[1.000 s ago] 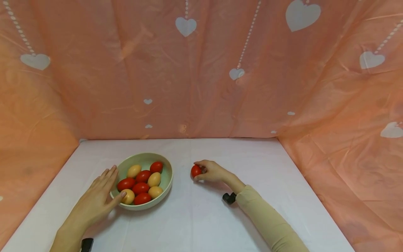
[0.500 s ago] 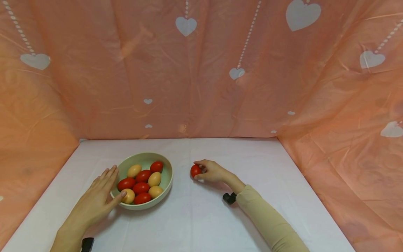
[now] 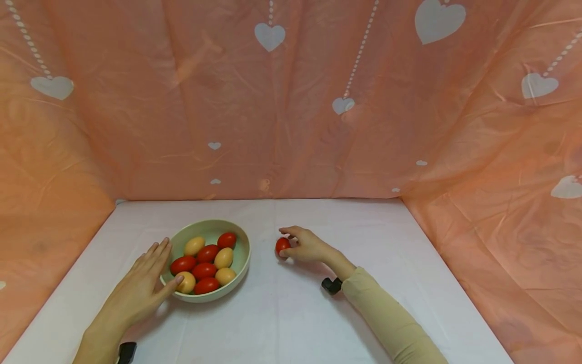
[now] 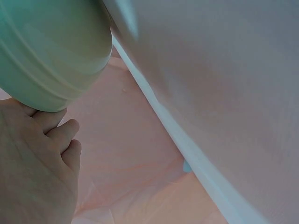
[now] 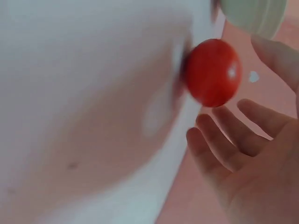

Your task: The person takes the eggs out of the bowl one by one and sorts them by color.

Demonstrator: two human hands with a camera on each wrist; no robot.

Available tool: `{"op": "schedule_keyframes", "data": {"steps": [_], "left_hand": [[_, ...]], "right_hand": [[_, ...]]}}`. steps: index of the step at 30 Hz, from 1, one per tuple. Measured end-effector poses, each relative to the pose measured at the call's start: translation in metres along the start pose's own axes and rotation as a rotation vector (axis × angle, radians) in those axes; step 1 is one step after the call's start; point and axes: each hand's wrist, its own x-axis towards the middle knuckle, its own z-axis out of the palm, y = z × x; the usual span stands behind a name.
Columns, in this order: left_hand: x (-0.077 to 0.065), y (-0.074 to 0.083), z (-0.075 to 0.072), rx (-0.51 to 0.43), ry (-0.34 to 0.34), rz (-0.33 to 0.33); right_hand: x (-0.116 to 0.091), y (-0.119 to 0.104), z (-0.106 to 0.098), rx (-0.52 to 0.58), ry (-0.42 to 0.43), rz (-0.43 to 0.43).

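Note:
In the head view, a pale green bowl [image 3: 243, 270] stands left of centre, filled with several red eggs [image 3: 204, 271] and several beige eggs [image 3: 224, 258]. My left hand [image 3: 141, 288] rests along its left rim with fingers extended, thumb over the near-left edge. From the left wrist view, the fingertips [image 4: 60, 123] lie against the bowl's outer wall [image 4: 51, 60]. A single glossy red egg [image 5: 213, 73] sits on the white cloth to the right of the bowl. My right hand [image 3: 306, 246] is around it with fingers spread, thumb close by its near side and the index finger raised off it.
A white cloth [image 3: 291, 323] covers the table. Orange-pink sheeting with white hearts [image 3: 291, 126] rises behind and on both sides. A black wrist strap piece [image 3: 332, 286] hangs at my right wrist, another [image 3: 127, 352] at the left.
My right fingers have parted and lifted from the red egg, which they gripped before; the egg stays in place on the cloth. My left hand and the bowl keep their positions.

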Motion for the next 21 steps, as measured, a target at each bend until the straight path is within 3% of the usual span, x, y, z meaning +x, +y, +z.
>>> {"op": "schedule_keyframes", "data": {"steps": [6,10,21], "left_hand": [[0.000,0.000,0.000,0.000,0.004,0.005],[-0.001,-0.001,0.000,0.000,0.006,0.005],[0.000,-0.002,0.000,0.004,0.026,0.021]], "right_hand": [[0.009,-0.020,-0.006,-0.064,0.060,-0.176],[0.021,-0.040,-0.009,-0.086,0.055,-0.281],[0.060,-0.085,-0.012,-0.098,-0.103,-0.435]]}}
